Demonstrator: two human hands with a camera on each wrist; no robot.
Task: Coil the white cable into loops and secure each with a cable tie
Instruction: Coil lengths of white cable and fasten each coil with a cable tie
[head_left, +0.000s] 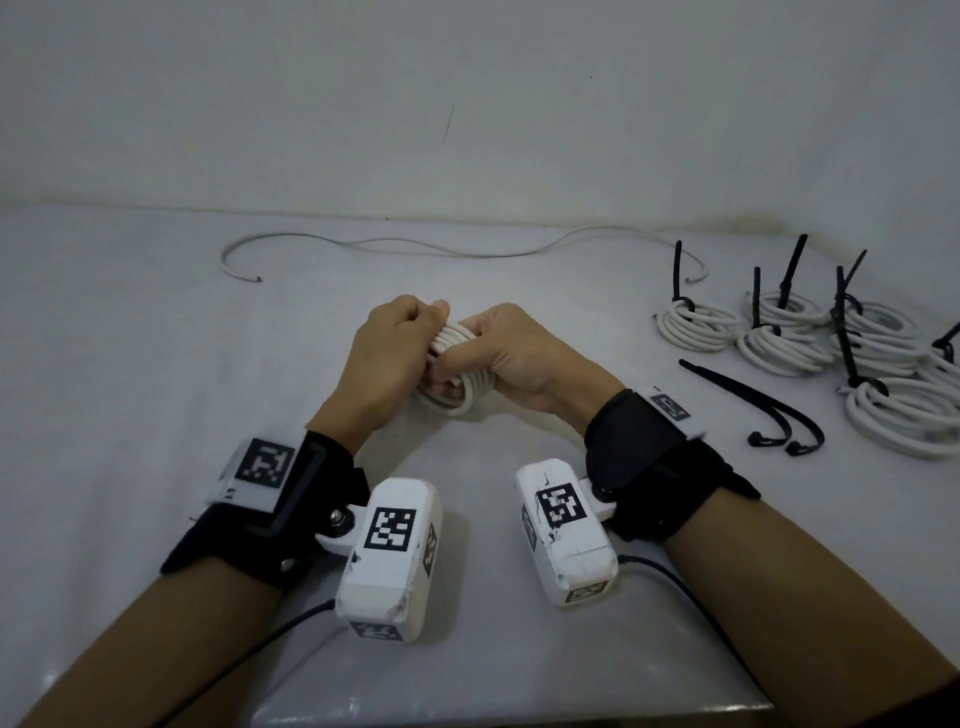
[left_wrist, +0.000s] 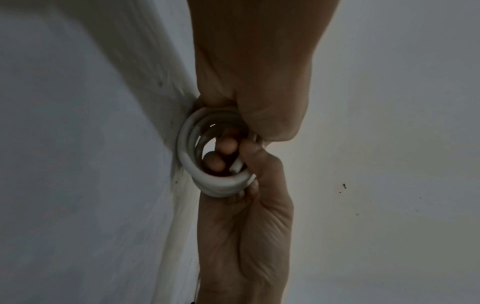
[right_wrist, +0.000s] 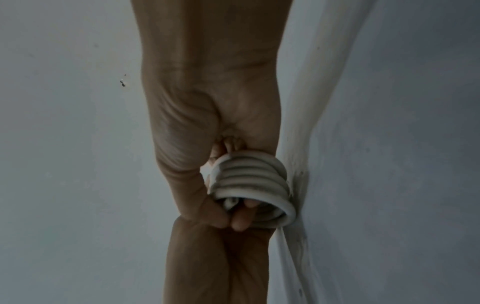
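Currently both hands, left hand (head_left: 387, 358) and right hand (head_left: 511, 353), clench the white cable (head_left: 457, 384) coil; springy, light — grip across all turns.

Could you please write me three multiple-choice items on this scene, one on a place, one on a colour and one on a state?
1. Where do the finished tied coils lie on the table?
A. far left
B. right side
C. near edge

2. What colour are the loose cable ties?
A. black
B. red
C. yellow

3. What state is the coil held in both hands in?
A. tied
B. fully uncoiled
C. looped, no tie on it

Answers:
1 B, the coils sit at the right of the head view.
2 A, both ties lie black beside them.
3 C, the left hand and right hand grip bare white loops.
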